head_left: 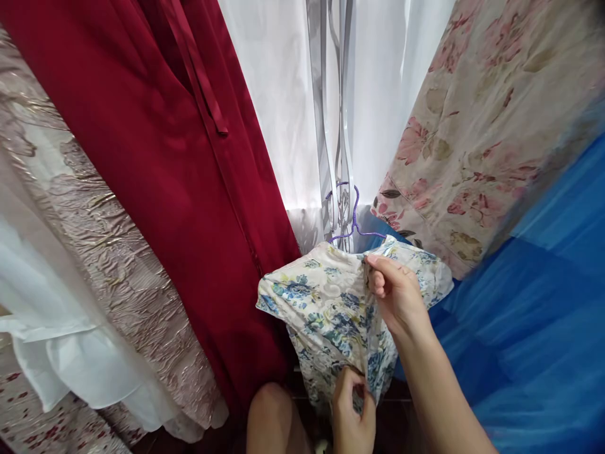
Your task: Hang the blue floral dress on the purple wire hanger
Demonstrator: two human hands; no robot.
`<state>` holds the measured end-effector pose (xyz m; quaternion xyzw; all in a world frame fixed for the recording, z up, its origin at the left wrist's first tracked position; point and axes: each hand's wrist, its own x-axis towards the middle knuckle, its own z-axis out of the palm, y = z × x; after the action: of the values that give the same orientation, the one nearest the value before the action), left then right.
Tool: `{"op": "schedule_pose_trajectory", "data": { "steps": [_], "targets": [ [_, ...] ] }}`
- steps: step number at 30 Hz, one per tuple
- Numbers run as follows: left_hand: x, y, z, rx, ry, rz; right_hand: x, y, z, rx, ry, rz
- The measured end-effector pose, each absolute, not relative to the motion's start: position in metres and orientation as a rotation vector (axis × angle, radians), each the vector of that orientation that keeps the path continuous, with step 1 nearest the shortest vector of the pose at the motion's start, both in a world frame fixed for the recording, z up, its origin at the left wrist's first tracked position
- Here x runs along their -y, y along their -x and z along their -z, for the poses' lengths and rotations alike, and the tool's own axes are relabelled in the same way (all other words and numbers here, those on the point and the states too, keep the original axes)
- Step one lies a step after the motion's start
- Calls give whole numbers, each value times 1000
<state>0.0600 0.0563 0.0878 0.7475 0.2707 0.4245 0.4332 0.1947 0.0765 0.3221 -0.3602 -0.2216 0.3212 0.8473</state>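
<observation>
A white garment with blue and yellow-green flowers (pixel 326 302) hangs from a purple hanger (pixel 355 214). Its short sleeves spread to both sides, and a front edge runs down its middle. At the neckline, my right hand (pixel 397 290) pinches this edge between thumb and fingers. Lower down, my left hand (pixel 354 407) is closed on the same front edge, thumb against fingers. Any fastening under the fingertips is too small to make out. The garment's lower end is hidden behind my left hand and in shadow.
Long red cloth (pixel 189 221) hangs at the left, beside textured pink-gold fabric (pixel 127 233) and a white ruffled piece (pixel 80 359). White straps (pixel 343 113) dangle behind the hanger. Pink-flowered cloth (pixel 477 170) and a blue garment (pixel 520 328) hang at the right. A bare knee (pixel 274 419) shows below.
</observation>
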Motion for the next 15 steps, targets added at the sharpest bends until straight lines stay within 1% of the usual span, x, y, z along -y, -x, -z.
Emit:
{"op": "schedule_pose_trajectory", "data": {
  "steps": [3, 6, 8, 12, 14, 15],
  "targets": [
    [-54, -57, -85, -678, -1838, -1068, -75, -194, -319, 519, 767, -665],
    [-63, -56, -108, -631, -1820, -981, -69, -191, -312, 542, 770, -658],
    [-77, -57, -140, -567, -1818, -1013, -62, -188, -310, 549, 777, -645],
    [-113, -68, -234, -410, -1820, -1354, -48, -183, -313, 604, 828, -610],
    [-127, -75, -282, -297, -1901, -1363, -45, -184, -316, 656, 856, -584],
    [-131, -78, -302, -274, -1974, -1302, -45, -185, -317, 679, 874, -561]
  ]
}}
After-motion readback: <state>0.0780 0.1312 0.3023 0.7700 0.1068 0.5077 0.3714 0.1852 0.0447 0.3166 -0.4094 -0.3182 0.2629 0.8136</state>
